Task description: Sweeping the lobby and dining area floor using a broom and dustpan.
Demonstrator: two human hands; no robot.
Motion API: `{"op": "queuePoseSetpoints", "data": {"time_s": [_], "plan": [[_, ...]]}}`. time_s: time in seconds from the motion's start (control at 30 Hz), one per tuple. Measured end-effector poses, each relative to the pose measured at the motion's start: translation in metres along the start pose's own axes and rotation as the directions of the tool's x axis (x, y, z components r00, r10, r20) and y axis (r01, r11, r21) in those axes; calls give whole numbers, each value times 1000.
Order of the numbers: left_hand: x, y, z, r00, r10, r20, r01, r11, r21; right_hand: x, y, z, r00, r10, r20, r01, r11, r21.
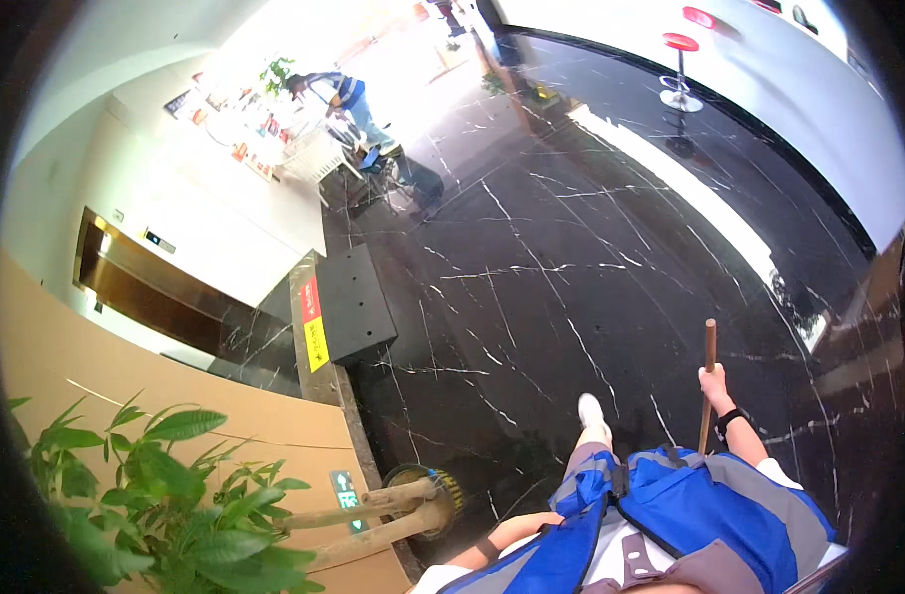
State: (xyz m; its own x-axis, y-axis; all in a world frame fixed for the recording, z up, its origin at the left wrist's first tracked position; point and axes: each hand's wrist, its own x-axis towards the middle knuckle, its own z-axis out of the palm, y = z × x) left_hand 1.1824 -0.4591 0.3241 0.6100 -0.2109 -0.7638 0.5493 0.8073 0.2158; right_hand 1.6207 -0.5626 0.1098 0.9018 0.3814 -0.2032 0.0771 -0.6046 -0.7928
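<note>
My right hand (712,382) is wrapped round a brown wooden pole (710,345), held upright beside my right hip, with a black band on the wrist. The pole's top end rises above the fist; its lower part goes out of sight behind my blue and grey vest (710,495). My left hand (540,522) hangs low next to the vest's left edge. Its fingers are mostly hidden, and I cannot make out anything in it. One white shoe (591,408) shows ahead of me on the black marble floor (502,327).
A potted plant (175,495) with thick trunks stands close on my left. Beyond it, a dark box-shaped block (355,302) sits against the wall. Farther off, a person (349,94) in a blue vest bends near a white rack. A red stool (680,45) stands by the white counter, far right.
</note>
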Motion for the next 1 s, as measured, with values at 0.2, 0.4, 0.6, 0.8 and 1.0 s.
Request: {"op": "queuePoseSetpoints", "data": {"time_s": [0.2,0.4,0.6,0.8,1.0], "plan": [[37,108,-54,917,389,89,-396,858,328,83,-119,67,984,-139,115,148,986,-72],[8,266,-53,970,185,155,-160,974,-160,159,-214,124,914,-382,135,394,915,-81],[63,353,-128,979,67,192,-63,998,-28,247,-278,171,946,-306,110,310,951,-20],[60,479,-155,976,75,206,-43,987,-155,344,-306,235,958,-166,235,191,977,-91],[39,603,-184,940,317,-129,-332,935,-125,473,-360,317,965,35,259,-14,996,-82]]}}
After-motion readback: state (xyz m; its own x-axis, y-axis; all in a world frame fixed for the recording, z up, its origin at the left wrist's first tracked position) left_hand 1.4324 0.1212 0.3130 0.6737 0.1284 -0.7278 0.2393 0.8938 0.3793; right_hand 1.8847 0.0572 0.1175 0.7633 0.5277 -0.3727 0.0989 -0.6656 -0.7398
